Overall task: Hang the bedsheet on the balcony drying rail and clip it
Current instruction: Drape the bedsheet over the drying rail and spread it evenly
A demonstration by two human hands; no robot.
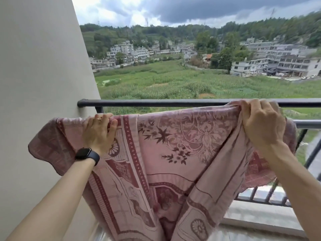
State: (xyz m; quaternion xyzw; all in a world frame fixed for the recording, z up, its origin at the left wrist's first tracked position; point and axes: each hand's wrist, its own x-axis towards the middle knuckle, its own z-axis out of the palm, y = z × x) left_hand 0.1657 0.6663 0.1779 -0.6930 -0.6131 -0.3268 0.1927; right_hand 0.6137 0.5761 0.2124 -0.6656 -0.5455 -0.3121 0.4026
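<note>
The pink bedsheet (pixel 173 153), woven with dark red flowers and borders, is held up by its top edge on the near side of the black drying rail (pixel 156 102). At the left that edge runs below the rail. At the right it rises to the rail's height, but whether cloth touches metal there cannot be told. The rest of the sheet hangs in folds past the bottom of the view, with 1 corner flapping out to the left against the wall (pixel 43 84).

The left hand (pixel 99 131) grips the top edge, with its fingers curled over the back of the cloth and its thumb pressed on the front. The wrist carries a black watch (pixel 86 155) and 1 finger has a ring (pixel 98 119). The right hand (pixel 260 122) is closed round a bunched fold of the top edge, with its knuckles in front of the rail.

A 2nd, lower rail (pixel 311 123) runs off to the right behind the sheet's far end, with slanted black bars (pixel 260 195) below it and a pale ledge (pixel 251 216) at their foot. Beyond lie a green field (pixel 173 80), pale buildings (pixel 286 63), wooded hills and a cloudy sky.
</note>
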